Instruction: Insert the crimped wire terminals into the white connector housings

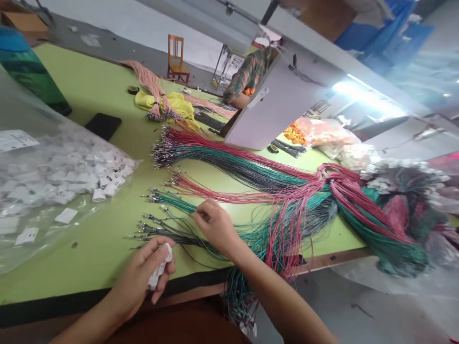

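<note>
My left hand (pixel 148 270) is closed around white plastic connector housings (pixel 159 267) near the table's front edge; how many is hidden by the fingers. My right hand (pixel 215 224) is pinched at the green wires (pixel 179 202), a little back from their crimped metal ends. Exactly how many strands are between the fingers is hidden. Black wires (pixel 172 233) with metal terminals lie between my two hands. Beyond the right hand, red wires (pixel 215 192) run across the table with their ends to the left.
A clear bag (pixel 118 191) of white housings covers the left side, by a black phone (pixel 103 126). Thick red, green and black wire bundles (pixel 229 162) lie behind. Tied strands (pixel 376 229) hang over the right edge. A grey panel (pixel 268 105) partly hides another person's arm (pixel 247 76).
</note>
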Demonstrator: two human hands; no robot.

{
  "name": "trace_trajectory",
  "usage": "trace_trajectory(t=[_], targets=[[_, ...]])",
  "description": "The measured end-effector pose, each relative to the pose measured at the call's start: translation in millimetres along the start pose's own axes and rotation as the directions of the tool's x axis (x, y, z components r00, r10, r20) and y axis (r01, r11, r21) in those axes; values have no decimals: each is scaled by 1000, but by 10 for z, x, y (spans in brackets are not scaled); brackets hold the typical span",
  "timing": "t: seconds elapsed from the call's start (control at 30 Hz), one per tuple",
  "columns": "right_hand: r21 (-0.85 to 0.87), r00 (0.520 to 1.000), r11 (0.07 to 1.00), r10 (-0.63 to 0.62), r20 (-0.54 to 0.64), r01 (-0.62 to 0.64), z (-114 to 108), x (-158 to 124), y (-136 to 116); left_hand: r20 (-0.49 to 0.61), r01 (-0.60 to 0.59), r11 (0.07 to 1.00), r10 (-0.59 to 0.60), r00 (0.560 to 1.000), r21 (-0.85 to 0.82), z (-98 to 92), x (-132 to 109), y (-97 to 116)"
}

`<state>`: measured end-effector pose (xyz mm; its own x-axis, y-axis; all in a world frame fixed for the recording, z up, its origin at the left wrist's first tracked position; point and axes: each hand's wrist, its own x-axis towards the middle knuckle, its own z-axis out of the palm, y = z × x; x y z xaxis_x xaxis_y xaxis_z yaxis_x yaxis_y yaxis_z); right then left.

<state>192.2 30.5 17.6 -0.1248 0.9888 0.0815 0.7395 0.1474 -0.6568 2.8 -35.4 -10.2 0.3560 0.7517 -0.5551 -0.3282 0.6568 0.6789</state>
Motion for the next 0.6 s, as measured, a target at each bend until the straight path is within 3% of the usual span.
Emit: trace_trajectory(t=[0.07, 0.13, 0.23, 0.37, 0.47, 0.6], targets=[[167, 996, 984, 74, -43, -66, -168, -49, -32, 4, 11, 1000, -11, 1000, -19, -8, -3, 8], [234, 991, 963, 133, 17, -134, -300, -157, -84, 7, 13, 1000, -13, 1000, -29, -2, 3, 24], [44, 983, 992, 109, 149, -117, -285, -361, -141, 10, -1, 1000, 1, 1000, -6, 15, 18, 37], [-285, 963, 957, 126, 237, -55, -21, -515, -102, 8, -23, 999, 23, 1000, 38, 9, 14, 27], [-296, 973, 955, 95, 210, -30, 24, -518, -54, 11, -24, 999, 23, 1000, 42, -17, -2, 22], [-154, 986, 986, 93, 141, -71, -201, -497, -129, 11, -9, 1000, 9, 1000, -2, -18, 2, 35]])
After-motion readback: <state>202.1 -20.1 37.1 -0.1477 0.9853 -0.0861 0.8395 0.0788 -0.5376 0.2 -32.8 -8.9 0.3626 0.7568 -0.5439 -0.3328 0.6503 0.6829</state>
